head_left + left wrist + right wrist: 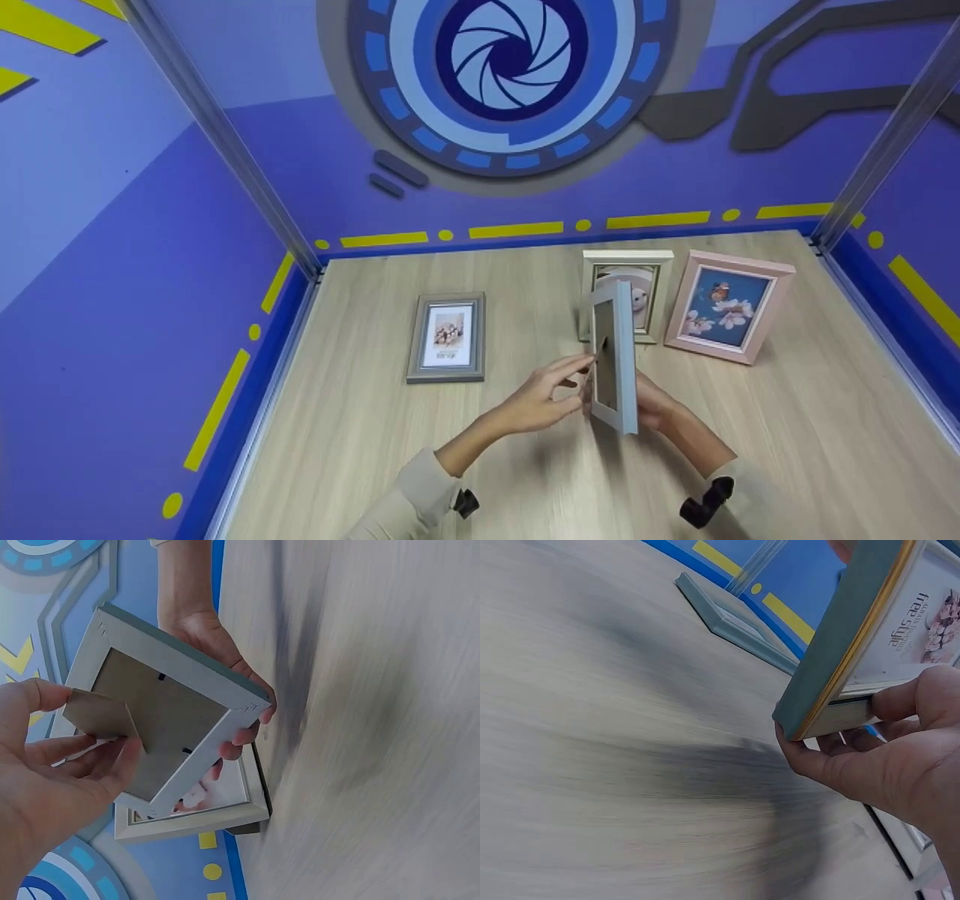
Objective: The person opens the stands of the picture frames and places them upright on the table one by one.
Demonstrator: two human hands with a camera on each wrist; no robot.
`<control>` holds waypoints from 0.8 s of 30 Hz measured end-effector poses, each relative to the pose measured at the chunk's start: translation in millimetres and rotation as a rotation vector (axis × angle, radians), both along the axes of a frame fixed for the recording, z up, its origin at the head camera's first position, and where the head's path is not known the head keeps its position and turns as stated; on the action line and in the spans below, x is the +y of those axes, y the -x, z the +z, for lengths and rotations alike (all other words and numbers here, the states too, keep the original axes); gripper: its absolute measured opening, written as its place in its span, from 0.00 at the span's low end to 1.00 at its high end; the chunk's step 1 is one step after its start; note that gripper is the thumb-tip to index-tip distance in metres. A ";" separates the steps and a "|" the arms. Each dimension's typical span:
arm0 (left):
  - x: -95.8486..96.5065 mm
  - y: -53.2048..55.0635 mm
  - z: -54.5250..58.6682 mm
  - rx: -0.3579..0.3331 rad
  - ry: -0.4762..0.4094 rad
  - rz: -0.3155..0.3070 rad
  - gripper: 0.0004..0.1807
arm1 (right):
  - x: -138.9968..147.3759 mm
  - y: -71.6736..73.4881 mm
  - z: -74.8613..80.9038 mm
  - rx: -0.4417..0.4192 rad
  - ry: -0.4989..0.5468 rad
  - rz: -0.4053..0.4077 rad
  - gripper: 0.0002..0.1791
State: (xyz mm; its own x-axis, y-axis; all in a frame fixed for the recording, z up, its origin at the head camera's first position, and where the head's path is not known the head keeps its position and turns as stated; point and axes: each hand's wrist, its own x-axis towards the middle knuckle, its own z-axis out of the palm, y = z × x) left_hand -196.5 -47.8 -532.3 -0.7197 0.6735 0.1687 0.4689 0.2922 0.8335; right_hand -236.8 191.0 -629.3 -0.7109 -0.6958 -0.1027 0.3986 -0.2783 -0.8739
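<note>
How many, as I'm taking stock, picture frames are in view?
4: a gray frame at left on the table, a cream frame at the back, partly hidden, a pink frame right of it, and a light blue frame in the right hand.

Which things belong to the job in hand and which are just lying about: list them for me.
In the job:
- blue frame, held by the right fingers
- its back stand, pinched by the left fingers

Apparently just about, untouched:
- cream frame, standing
- pink frame, standing
- grey frame, lying flat
</note>
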 end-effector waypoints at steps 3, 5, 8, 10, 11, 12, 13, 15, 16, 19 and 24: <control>-0.3 0.0 -0.3 0.032 0.042 0.026 0.33 | 1.4 -0.5 -1.0 -0.010 0.008 -0.001 0.20; -1.1 -0.4 -0.2 0.058 0.078 0.040 0.33 | 2.4 -1.3 -0.8 -0.019 0.009 -0.017 0.19; -2.1 -0.8 -0.7 0.088 0.119 0.050 0.33 | 3.0 -1.7 -0.7 -0.024 -0.023 -0.054 0.16; -2.6 -0.8 -1.1 0.107 0.133 0.047 0.33 | 2.8 -1.5 -0.8 -0.025 -0.050 -0.070 0.14; -2.8 -0.6 -1.4 0.118 0.137 0.046 0.33 | 2.9 -1.5 -0.9 -0.027 -0.065 -0.077 0.14; -3.0 -0.2 -1.9 0.128 0.141 0.045 0.33 | 2.9 -1.4 -1.0 -0.031 -0.074 -0.079 0.14; -3.2 0.0 -2.2 0.140 0.145 0.047 0.33 | 3.2 -1.3 -1.4 -0.034 -0.081 -0.079 0.14; -3.5 0.2 -1.9 0.151 0.146 0.051 0.32 | 3.9 -1.6 -1.3 -0.047 -0.091 -0.078 0.15; -3.8 0.4 -1.6 0.149 0.146 0.051 0.32 | 4.4 -1.7 -1.3 -0.053 -0.093 -0.077 0.15; -4.0 0.0 -0.7 0.147 0.147 0.058 0.32 | 5.2 -2.1 -0.2 -0.066 -0.098 -0.079 0.15; -2.7 -2.3 -2.1 0.121 0.147 0.078 0.32 | 3.6 -2.3 1.0 -0.087 -0.103 -0.079 0.16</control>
